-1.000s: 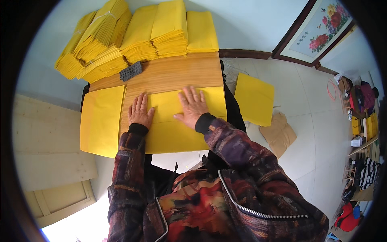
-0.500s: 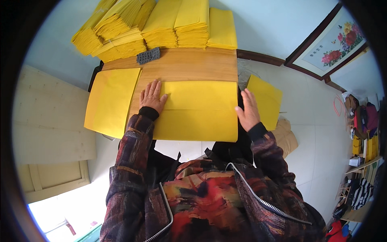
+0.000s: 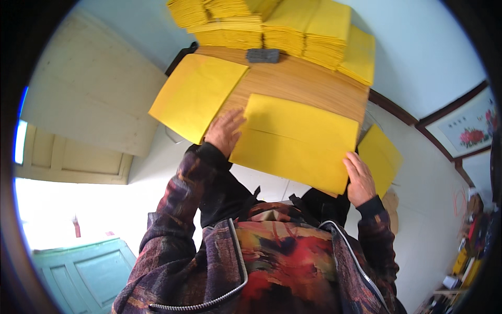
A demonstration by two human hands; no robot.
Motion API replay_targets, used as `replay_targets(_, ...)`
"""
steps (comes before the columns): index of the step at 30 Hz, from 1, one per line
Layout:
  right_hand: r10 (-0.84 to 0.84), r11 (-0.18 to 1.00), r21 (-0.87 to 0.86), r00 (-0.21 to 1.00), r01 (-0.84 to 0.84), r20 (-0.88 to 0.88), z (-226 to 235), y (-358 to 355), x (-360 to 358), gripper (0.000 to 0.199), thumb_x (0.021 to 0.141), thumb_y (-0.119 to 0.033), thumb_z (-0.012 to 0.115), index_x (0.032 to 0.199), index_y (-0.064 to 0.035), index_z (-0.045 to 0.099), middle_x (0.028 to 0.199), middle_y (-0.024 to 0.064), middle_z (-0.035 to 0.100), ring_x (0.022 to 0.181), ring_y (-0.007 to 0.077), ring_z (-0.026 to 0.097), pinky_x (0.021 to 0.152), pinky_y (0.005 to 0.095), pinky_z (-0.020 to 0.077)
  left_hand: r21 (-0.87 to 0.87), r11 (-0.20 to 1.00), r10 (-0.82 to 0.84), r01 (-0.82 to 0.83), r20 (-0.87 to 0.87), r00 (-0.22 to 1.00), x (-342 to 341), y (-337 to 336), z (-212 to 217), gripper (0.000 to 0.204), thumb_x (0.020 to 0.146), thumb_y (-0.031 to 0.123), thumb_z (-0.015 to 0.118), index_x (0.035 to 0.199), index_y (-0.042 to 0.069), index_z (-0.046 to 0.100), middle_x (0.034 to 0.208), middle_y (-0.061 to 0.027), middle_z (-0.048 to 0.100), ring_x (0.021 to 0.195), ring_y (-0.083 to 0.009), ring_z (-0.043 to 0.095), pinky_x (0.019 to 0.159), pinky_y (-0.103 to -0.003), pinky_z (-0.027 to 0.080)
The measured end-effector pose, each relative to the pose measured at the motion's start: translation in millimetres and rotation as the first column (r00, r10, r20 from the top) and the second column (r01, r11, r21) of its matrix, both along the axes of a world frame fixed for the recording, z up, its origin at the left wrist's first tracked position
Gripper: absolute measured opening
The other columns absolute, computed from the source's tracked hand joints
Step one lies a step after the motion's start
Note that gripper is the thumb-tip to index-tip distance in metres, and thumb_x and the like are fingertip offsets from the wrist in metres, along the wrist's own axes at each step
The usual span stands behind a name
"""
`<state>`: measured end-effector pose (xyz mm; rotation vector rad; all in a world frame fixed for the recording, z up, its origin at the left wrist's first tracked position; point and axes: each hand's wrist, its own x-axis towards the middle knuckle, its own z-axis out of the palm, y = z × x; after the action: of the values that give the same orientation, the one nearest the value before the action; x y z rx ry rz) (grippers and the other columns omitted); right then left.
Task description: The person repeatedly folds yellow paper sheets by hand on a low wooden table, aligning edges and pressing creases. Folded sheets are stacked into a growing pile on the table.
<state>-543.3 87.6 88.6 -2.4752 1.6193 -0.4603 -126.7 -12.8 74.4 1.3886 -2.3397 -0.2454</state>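
The person in front of me wears a long-sleeved jacket (image 3: 175, 225) in a brushy pattern of dark purple, black and rust, with a silver-toothed zip edge (image 3: 240, 256) curving down either side of a front panel (image 3: 277, 256) splashed with red, orange and olive. Snug black cuffs (image 3: 212, 156) end the sleeves at the bare left hand (image 3: 225, 133) and bare right hand (image 3: 361, 182). Black trousers (image 3: 222, 192) show beyond the hem, beside small pointed black tabs (image 3: 256, 192).
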Motion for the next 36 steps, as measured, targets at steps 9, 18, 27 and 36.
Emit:
replay_targets(9, -0.404, 0.915, 0.189, 0.812, 0.357, 0.420, -32.7, -15.4, -8.5, 0.046, 0.081, 0.006, 0.051, 0.127, 0.0001, 0.049, 0.125, 0.0180, 0.054, 0.118, 0.0321, 0.052, 0.100, 0.0385, 0.0414, 0.351, 0.910, 0.359, -0.222, -0.398, 0.844, -2.3, 37.2, -11.8, 0.034, 0.083, 0.006, 0.057, 0.117, 0.003, 0.057, 0.110, -0.0164, 0.061, 0.092, -0.0298, 0.063, 0.077, -0.036, 0.051)
replay_targets(18, -0.583, 0.800, 0.393, 0.435, 0.453, 0.687, -74.5, -58.8, -24.2, 0.023, 0.084, -0.022, 0.067, 0.084, 0.0003, 0.061, 0.075, 0.0076, 0.062, 0.068, 0.0144, 0.059, 0.064, 0.0277, 0.0479, 0.067, 0.991, 0.123, -0.119, -0.064, 0.990, -15.0, -22.4, -24.8, 0.051, 0.074, 0.008, 0.069, 0.123, 0.012, 0.057, 0.125, -0.0096, 0.051, 0.109, -0.0293, 0.051, 0.091, -0.037, 0.046)
replay_targets(27, -0.626, 0.774, 0.411, 0.486, 0.481, 0.610, -62.5, -61.7, -10.2, 0.022, 0.086, -0.019, 0.067, 0.081, 0.0009, 0.058, 0.071, 0.0022, 0.058, 0.064, 0.0090, 0.052, 0.059, 0.0244, 0.0449, 0.062, 0.992, 0.115, -0.109, -0.100, 0.988, -14.5, -17.9, -24.5, 0.043, 0.075, 0.013, 0.068, 0.118, 0.012, 0.061, 0.125, -0.0093, 0.053, 0.112, -0.0321, 0.047, 0.094, -0.039, 0.042)
replay_targets(36, -0.647, 0.738, 0.319, 0.488, 0.595, 0.587, -75.6, -67.8, -4.0, 0.019, 0.078, -0.017, 0.069, 0.076, -0.0004, 0.060, 0.074, 0.0118, 0.060, 0.067, 0.0254, 0.060, 0.063, 0.0361, 0.0488, 0.082, 0.985, 0.163, -0.151, -0.166, 0.973, -15.7, -17.3, -34.7, 0.042, 0.075, 0.014, 0.067, 0.117, 0.011, 0.062, 0.123, -0.0091, 0.056, 0.107, -0.0329, 0.049, 0.093, -0.039, 0.043)
